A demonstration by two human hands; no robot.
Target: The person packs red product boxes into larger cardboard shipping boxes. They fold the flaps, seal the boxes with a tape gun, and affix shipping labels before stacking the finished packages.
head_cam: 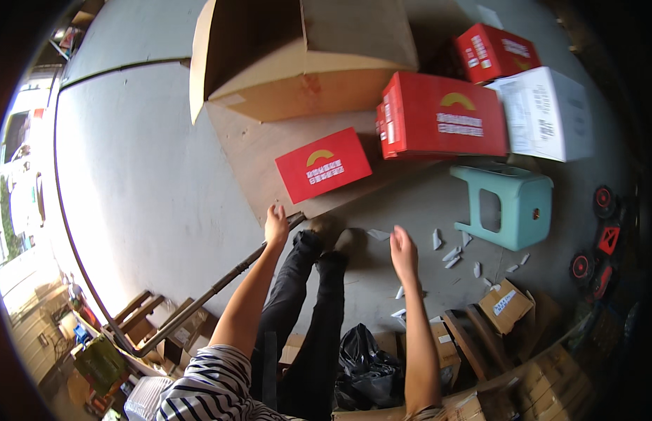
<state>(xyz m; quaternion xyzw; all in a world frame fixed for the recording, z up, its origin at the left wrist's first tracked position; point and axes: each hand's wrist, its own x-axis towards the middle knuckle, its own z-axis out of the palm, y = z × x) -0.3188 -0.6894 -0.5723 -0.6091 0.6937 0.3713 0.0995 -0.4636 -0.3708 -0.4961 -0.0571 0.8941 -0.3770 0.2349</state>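
Note:
My left hand (276, 225) is raised with its fingers apart, just below a red printed carton (324, 166) and holding nothing. That carton lies on a flat brown cardboard sheet (242, 137). To the right, my right hand (404, 250) hangs over the floor, empty, its fingers partly together with the thumb apart. Past the red carton stands a large open cardboard box (305, 89). Another red carton (447, 116) sits right of it, beside a white carton (542, 113), with a further red carton (497, 52) behind.
A teal plastic stool (526, 210) lies on its side at the right. Crumpled white paper pieces (452, 254) are scattered on the floor. A metal pole (220, 284) runs at the left. Near my legs are a black plastic bag (365, 368) and a small cardboard box (506, 307); a red-and-black wheeled object (599, 242) stands far right.

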